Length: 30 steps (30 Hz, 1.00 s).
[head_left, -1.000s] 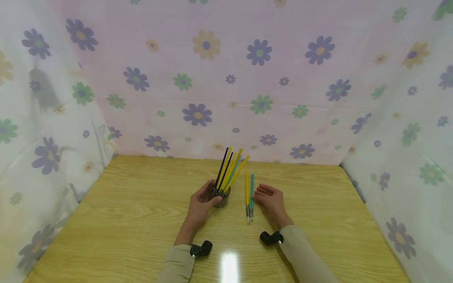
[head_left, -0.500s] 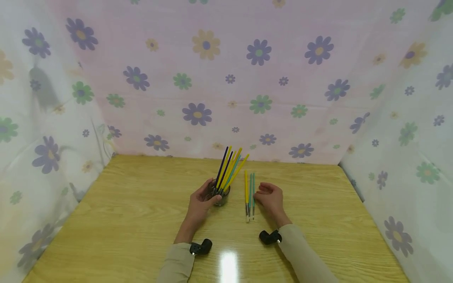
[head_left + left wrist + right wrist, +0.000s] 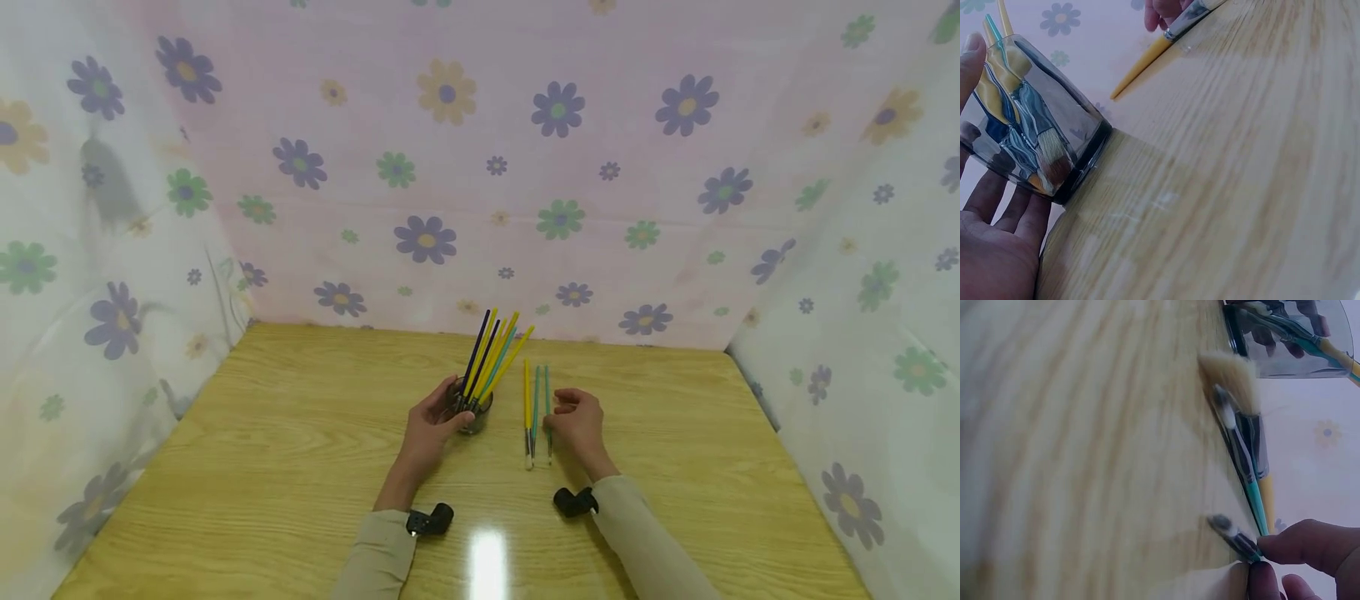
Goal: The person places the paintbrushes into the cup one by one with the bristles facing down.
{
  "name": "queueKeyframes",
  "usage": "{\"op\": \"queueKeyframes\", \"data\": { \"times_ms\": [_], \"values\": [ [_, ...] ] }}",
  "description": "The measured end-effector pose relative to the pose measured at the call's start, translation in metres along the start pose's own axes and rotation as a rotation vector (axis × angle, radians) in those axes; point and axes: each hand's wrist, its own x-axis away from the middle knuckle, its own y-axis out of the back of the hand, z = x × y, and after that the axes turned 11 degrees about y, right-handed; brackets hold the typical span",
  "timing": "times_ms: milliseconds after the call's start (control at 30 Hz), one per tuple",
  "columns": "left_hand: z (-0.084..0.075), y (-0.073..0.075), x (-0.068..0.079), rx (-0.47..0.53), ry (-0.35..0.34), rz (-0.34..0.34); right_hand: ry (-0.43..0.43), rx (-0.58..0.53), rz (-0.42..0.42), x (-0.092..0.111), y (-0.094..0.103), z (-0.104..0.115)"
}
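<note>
My left hand (image 3: 427, 433) grips a clear glass (image 3: 1085, 103) from its left side, fingers behind and thumb in front. Several paintbrushes (image 3: 487, 367) stand in it, bristles down, with yellow, dark purple and teal handles leaning right. To the right, my right hand (image 3: 581, 425) pinches a thin teal paintbrush (image 3: 1235, 540) between thumb and finger, low at the table. Just left of it lie a second teal paintbrush (image 3: 536, 408) and a yellow paintbrush (image 3: 527, 400), side by side, bristles toward me. In the right wrist view the yellow one's bristles look wide and pale.
The wooden table (image 3: 300, 467) runs back to a flowered cloth (image 3: 480, 192), which also hangs at both sides. Black wrist cameras (image 3: 430, 520) sit on both forearms. A bright light reflection lies on the tabletop near the front.
The rightmost teal paintbrush has shifted right, away from the other teal one, together with my right hand. My left hand keeps its hold on the glass.
</note>
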Motion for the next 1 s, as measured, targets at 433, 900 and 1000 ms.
{"op": "queueKeyframes", "data": {
  "times_ms": [433, 900, 1000],
  "values": [
    [0.0016, 0.0020, -0.0013, -0.001, 0.015, 0.006, 0.022, 0.107, 0.046, 0.0029, 0.0048, 0.0025],
    [0.0021, -0.0012, 0.0033, -0.015, 0.018, -0.015, 0.045, 0.173, 0.089, 0.0026, 0.0064, 0.0039],
    [0.0016, -0.0004, 0.0018, -0.009, 0.006, -0.010, 0.045, 0.187, 0.099, -0.0009, 0.0062, 0.0059]
  ]
}}
